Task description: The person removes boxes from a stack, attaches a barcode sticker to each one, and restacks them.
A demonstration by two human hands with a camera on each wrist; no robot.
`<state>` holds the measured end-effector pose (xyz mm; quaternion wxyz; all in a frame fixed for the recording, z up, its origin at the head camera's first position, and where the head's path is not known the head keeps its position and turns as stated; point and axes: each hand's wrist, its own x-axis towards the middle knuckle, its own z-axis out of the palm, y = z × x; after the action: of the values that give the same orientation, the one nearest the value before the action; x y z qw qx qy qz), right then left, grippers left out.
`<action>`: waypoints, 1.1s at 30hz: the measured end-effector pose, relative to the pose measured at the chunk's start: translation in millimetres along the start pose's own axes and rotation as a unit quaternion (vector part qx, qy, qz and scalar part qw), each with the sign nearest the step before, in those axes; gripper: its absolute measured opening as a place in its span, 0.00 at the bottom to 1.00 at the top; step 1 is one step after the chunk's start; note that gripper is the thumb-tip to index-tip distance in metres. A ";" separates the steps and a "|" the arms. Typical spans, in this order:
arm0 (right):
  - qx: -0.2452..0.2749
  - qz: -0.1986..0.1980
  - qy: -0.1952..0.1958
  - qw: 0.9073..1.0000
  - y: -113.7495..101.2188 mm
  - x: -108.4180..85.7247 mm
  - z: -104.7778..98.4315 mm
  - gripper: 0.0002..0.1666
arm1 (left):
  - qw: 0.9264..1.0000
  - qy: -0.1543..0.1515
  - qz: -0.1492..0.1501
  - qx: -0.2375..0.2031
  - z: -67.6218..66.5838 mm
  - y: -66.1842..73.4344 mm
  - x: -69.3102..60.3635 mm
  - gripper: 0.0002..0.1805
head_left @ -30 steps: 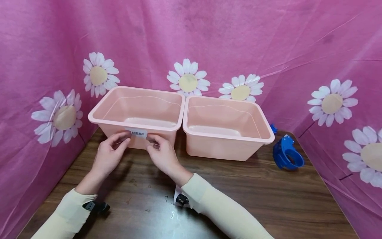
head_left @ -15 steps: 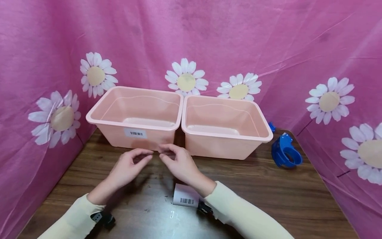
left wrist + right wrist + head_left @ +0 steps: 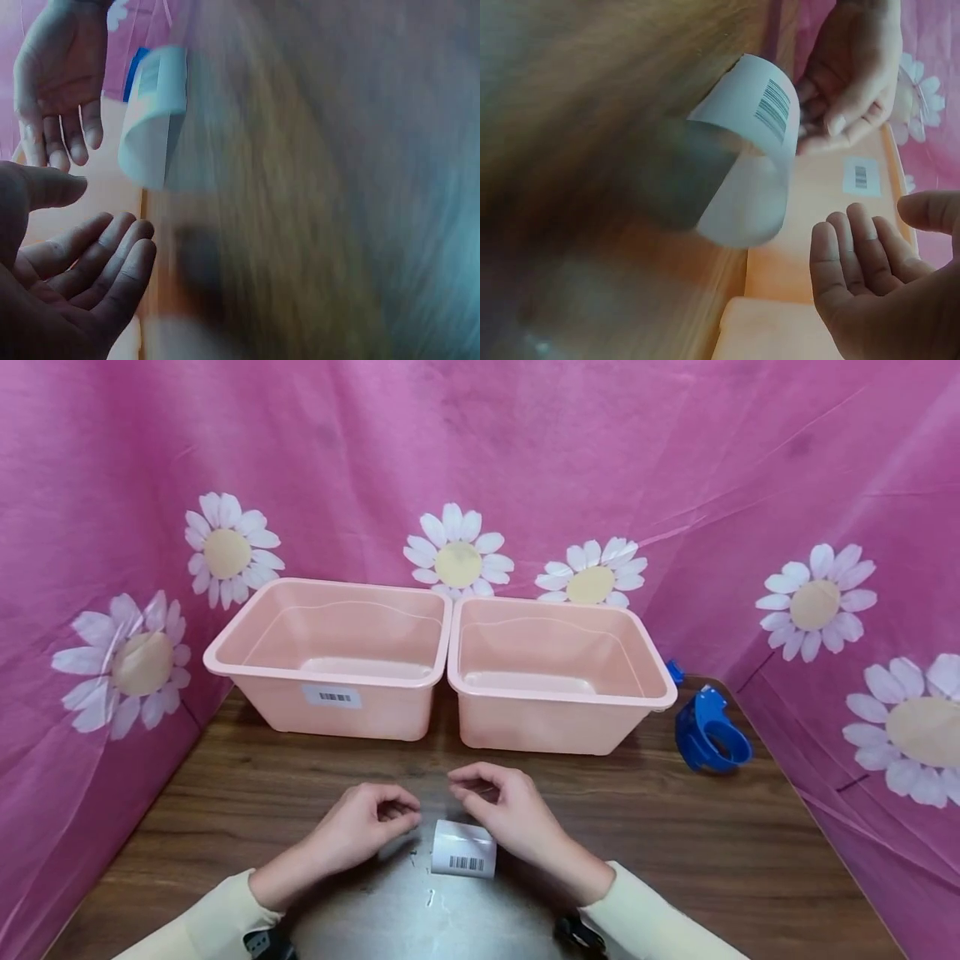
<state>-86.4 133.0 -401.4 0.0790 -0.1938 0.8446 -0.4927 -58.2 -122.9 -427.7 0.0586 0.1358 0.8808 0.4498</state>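
Note:
A curled strip of white barcode labels (image 3: 463, 850) lies on the table between the two hands. My left hand (image 3: 358, 828) hovers just left of it, fingers loosely bent and holding nothing. To its upper right is my right hand (image 3: 517, 814), also empty, with thumb and fingers apart. In the right wrist view the label strip (image 3: 739, 97) arches up from the wood, its barcode facing outward. A barcode sticker (image 3: 332, 696) is on the front wall of the left pink bin (image 3: 382, 714). The right pink bin (image 3: 540, 727) shows a plain front.
A blue tape dispenser (image 3: 708, 731) stands on the table right of the bins, with a small blue piece (image 3: 675, 672) behind it. A pink flowered cloth (image 3: 345, 460) surrounds the wooden table (image 3: 675, 860) at the back and sides.
Both hands have left the barcode sticker on the left bin and moved back toward the front of the table. The label strip, earlier partly covered by the right sleeve, now shows fully.

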 end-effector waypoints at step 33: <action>0.181 0.222 -0.054 0.957 40.4 -63.8 -17.9 0.14 | 0.960 -0.071 -0.112 -0.246 32.9 8.1 -18.1 0.08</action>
<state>-44.1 191.0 -430.9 0.2659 -0.0106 0.7575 -0.5962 -32.0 -98.1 -440.9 0.2027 0.0491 0.7463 0.6321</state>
